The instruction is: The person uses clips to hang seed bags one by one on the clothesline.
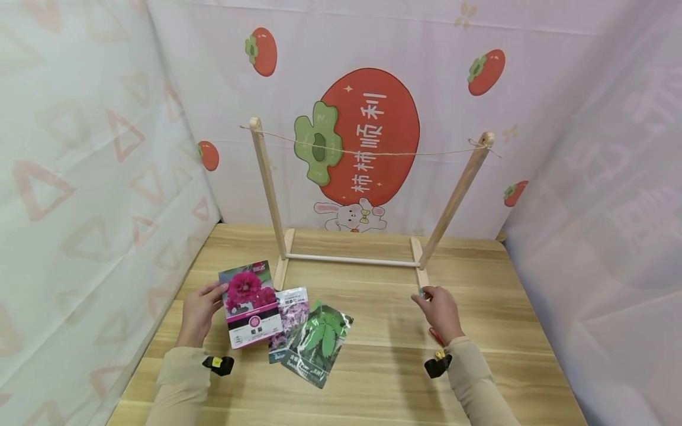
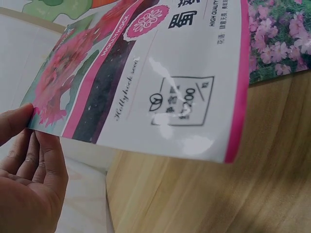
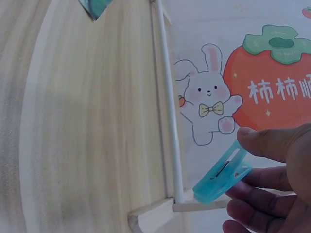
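At its left edge, a hollyhock seed packet (image 1: 250,307) with pink flowers is pinched between the thumb and fingers of my left hand (image 1: 199,310). The packet is raised and tilted in the left wrist view. My right hand (image 1: 442,310) pinches a teal clothespin (image 3: 218,177) by its handle ends, above the table's right side. Beside the hollyhock packet lie a seed packet with pale purple flowers (image 1: 290,313) and a green seed packet (image 1: 324,337), whose corner overlaps the purple one.
A wooden frame (image 1: 269,195) stands at the back, with a thin string (image 1: 383,154) tied between its posts and a white rod (image 1: 351,259) low down. A small red object (image 1: 436,336) lies partly hidden by my right wrist. Printed cloth walls (image 1: 602,177) enclose the wooden table (image 1: 367,402).
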Available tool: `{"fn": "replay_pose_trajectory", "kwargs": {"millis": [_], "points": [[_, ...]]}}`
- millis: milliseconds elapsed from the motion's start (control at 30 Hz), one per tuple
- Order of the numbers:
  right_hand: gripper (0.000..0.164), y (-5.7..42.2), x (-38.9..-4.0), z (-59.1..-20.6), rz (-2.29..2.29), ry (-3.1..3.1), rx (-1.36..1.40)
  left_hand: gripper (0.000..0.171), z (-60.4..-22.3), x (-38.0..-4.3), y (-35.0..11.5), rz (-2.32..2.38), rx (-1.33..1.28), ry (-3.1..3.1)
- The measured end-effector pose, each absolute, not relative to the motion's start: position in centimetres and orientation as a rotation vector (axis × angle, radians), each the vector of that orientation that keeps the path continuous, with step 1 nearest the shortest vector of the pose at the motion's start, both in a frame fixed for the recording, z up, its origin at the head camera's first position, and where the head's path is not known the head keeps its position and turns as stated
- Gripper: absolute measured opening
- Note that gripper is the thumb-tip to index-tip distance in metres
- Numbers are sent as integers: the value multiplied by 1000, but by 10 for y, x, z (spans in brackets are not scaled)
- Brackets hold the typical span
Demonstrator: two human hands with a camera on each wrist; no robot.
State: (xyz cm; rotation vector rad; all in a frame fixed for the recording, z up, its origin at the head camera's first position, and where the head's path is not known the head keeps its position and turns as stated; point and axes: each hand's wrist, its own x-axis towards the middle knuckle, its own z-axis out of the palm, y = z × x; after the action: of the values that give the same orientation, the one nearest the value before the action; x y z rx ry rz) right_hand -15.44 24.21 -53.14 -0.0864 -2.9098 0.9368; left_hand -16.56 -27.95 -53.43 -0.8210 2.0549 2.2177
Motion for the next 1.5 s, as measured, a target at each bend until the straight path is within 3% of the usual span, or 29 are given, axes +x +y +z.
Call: {"fn": "replay_pose_trajectory", "kwargs": {"millis": [267, 467, 667, 1000, 1300, 1500], "points": [[36, 237, -160, -513, 1032, -2835, -135, 22, -522, -176, -270, 2258, -768, 2054], [36, 231, -164, -502, 1026, -2769, -69, 3, -513, -182, -267, 2305, -764, 2033], [32, 228, -169, -484, 1067, -2736, -21, 18, -505, -189, -264, 2347, -731, 2040], [32, 231, -172, -445, 1112, -2647, -3, 19, -482, -205, -266, 2410, -644, 2070], [30, 227, -178, -427, 1112, -2571, 115, 10, -462, -209, -259, 2460, -625, 2060], [25, 223, -183, -416, 1141, -2500, 190, 16, -447, -213, -253, 2584, -569, 2015]]}}
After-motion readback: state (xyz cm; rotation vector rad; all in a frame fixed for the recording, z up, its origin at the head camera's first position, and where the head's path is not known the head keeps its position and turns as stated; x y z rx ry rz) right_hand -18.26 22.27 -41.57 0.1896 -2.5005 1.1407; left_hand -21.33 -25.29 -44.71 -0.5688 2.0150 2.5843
